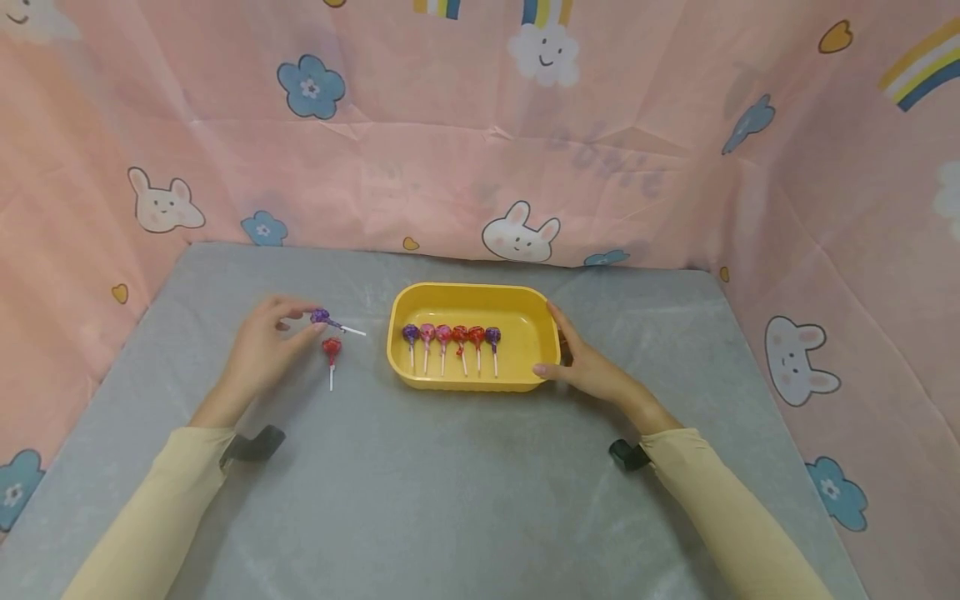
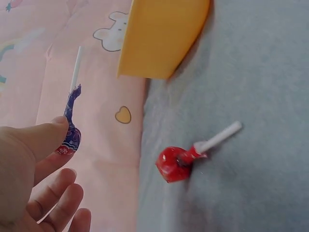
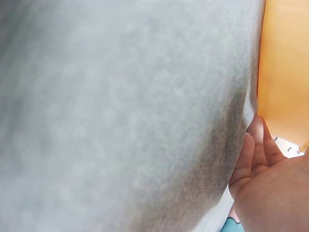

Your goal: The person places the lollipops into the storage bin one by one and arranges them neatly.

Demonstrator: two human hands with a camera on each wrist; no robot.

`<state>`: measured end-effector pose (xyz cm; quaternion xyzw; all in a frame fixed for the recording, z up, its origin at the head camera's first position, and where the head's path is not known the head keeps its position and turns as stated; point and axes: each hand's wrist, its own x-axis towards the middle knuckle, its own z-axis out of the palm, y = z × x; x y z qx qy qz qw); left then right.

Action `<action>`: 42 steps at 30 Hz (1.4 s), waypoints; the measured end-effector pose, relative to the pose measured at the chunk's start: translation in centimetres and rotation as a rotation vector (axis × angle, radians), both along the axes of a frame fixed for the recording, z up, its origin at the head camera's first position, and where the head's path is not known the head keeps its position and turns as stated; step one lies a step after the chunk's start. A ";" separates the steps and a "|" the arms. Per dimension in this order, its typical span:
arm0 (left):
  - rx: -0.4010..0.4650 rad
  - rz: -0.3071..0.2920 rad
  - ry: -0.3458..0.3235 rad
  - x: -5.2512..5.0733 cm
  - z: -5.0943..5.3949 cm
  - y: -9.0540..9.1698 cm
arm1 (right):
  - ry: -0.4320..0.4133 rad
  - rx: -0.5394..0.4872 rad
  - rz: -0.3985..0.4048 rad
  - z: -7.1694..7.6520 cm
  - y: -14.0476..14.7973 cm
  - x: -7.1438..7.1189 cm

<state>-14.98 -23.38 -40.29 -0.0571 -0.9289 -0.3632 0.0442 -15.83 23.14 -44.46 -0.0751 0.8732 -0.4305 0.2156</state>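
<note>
My left hand (image 1: 262,342) pinches a purple-wrapped lollipop (image 2: 72,137) by its candy head between thumb and forefinger, its white stick pointing away from the hand. Just below that hand, a red lollipop (image 1: 332,348) lies on the grey cloth, also seen close up in the left wrist view. A yellow tray (image 1: 525,333) stands to the right, with several purple, pink and red lollipops (image 1: 444,335) lined up side by side inside, sticks toward me. At its right end my right hand (image 1: 596,367) holds the tray, the thumb over the near rim corner and fingers along the outer side.
A grey cloth (image 1: 450,483) covers the table. Behind and at both sides hangs a pink curtain (image 1: 420,167) printed with rabbits, clouds and flowers. Dark bands (image 1: 258,444) sit at the sleeve cuffs.
</note>
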 end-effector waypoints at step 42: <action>-0.012 -0.274 0.070 -5.3 1.7 8.5 | 0.001 0.027 -0.008 -0.2 0.0 0.0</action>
